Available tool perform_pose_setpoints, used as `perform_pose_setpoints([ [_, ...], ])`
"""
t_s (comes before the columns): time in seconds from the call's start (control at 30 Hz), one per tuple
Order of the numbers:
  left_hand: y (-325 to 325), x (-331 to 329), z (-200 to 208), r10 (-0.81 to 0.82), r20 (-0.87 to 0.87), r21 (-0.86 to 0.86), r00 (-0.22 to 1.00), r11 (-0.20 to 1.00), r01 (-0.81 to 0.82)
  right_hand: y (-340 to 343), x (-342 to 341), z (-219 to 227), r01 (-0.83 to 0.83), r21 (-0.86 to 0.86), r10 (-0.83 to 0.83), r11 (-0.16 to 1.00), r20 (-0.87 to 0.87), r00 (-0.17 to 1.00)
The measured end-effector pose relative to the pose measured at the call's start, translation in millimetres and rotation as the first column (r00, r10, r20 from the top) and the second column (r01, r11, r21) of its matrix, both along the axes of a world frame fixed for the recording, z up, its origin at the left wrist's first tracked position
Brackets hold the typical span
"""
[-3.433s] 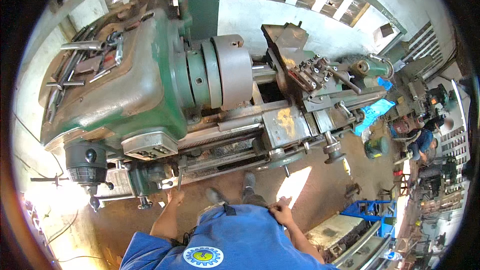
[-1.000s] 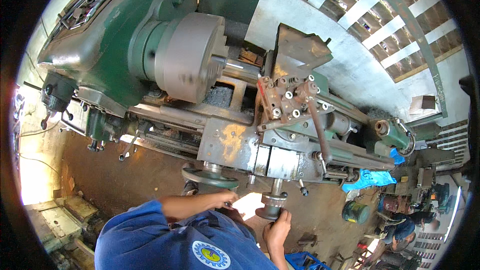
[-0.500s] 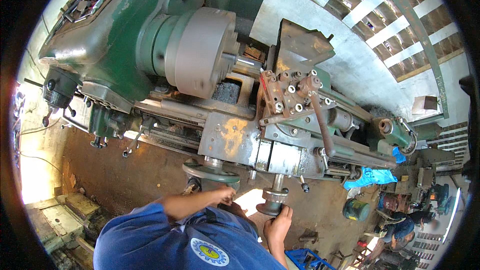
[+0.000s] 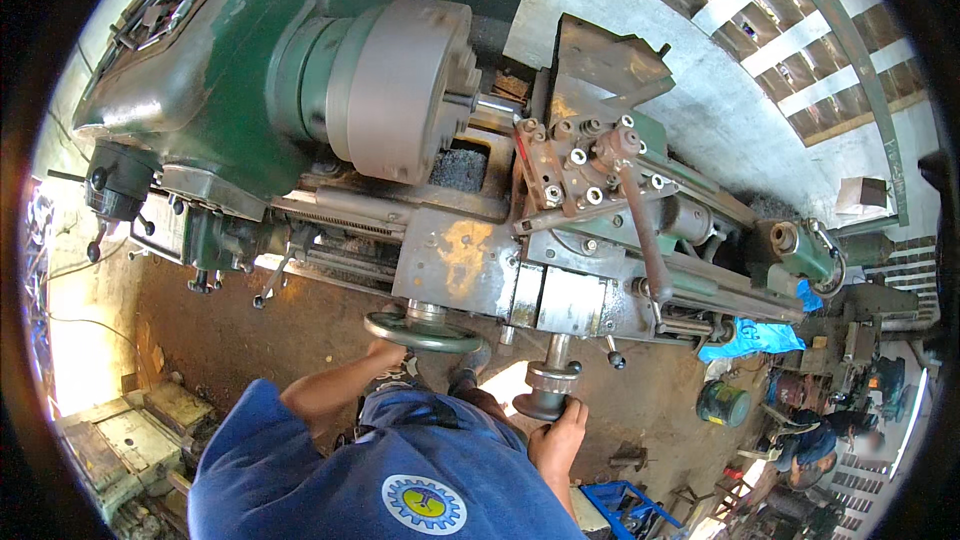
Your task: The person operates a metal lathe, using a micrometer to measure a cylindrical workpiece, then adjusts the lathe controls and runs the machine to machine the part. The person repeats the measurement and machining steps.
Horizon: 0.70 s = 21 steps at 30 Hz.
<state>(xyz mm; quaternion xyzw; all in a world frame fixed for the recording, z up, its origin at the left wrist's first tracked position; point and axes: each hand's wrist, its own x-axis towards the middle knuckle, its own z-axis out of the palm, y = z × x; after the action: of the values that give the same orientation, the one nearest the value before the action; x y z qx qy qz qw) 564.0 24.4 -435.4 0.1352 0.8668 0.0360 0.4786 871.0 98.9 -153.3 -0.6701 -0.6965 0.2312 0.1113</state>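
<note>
A metal lathe fills the middle of the view. My left hand is at the near left side of the large green carriage handwheel, closed at its rim; the wheel partly hides the fingers. My right hand grips the small dark cross-slide handwheel, its fingers curled over the right side. Beyond, the tool post carries several bolts and a long lever slanting toward me. A thin round workpiece stretches from the grey chuck toward the tool post. The chuck's surface looks smeared, as if spinning.
Metal chips lie in the bed opening below the chuck. Hand tools rest on the green headstock. The tailstock stands at right. A green drum, a blue crate and another person are farther right.
My left hand has moved left from the near right of the large handwheel to its left side. My right hand stays on the small handwheel. The view has shifted slightly.
</note>
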Motion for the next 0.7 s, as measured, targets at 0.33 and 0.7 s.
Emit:
perform_pose_setpoints([
  [0.33,15,3,63,0.169,0.378,0.238,0.910,0.933,-0.271,0,3,0,0.003,0.020,-0.002,1.000,-0.027,1.000],
  [0.7,34,-8,201,-0.313,-0.401,0.726,0.861,0.465,0.507,18,0,4,0.026,-0.140,-0.017,0.990,0.069,0.997],
])
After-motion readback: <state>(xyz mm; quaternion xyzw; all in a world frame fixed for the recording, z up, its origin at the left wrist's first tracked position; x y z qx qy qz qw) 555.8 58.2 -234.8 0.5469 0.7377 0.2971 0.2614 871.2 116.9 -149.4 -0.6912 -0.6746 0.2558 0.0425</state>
